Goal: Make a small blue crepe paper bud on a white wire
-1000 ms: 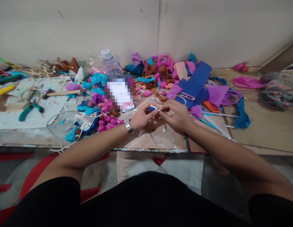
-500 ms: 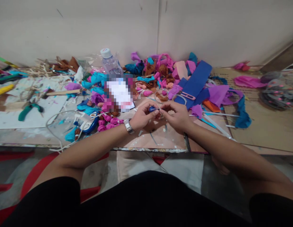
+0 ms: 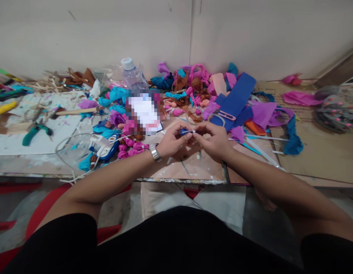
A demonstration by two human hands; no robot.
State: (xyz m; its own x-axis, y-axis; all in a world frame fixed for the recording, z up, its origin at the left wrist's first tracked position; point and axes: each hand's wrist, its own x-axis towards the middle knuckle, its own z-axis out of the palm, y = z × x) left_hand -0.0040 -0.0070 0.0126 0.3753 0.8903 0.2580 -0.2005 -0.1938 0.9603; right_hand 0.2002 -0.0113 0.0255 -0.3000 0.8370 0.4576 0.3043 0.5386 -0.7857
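Note:
Over the middle of the table, my left hand [image 3: 171, 142] pinches a small dark blue bundle [image 3: 183, 131] between thumb and forefinger. A thin whitish strip [image 3: 189, 131] lies along the bundle. Its far end sits in the closed thumb and forefinger of my right hand [image 3: 213, 139]. My fingers cover much of the bundle, so its full shape is hidden. Just beyond my right hand are a wire ring [image 3: 218, 120], a pink safety-pin-shaped piece [image 3: 227, 115] and a folded blue crepe-like strip [image 3: 239, 95].
A phone [image 3: 146, 114] lies behind my left hand, near a water bottle [image 3: 133, 76]. Pink knotted bundles [image 3: 131, 146] and a blue-and-white corded tool [image 3: 108, 148] are at left. Green-handled pliers [image 3: 29, 136] and a hammer [image 3: 76, 111] lie farther left. Cardboard [image 3: 316, 152] covers the right side.
My right fingertips have shifted very slightly to the right along the whitish strip. My left hand keeps its pinch on the blue bundle; the table things stay put.

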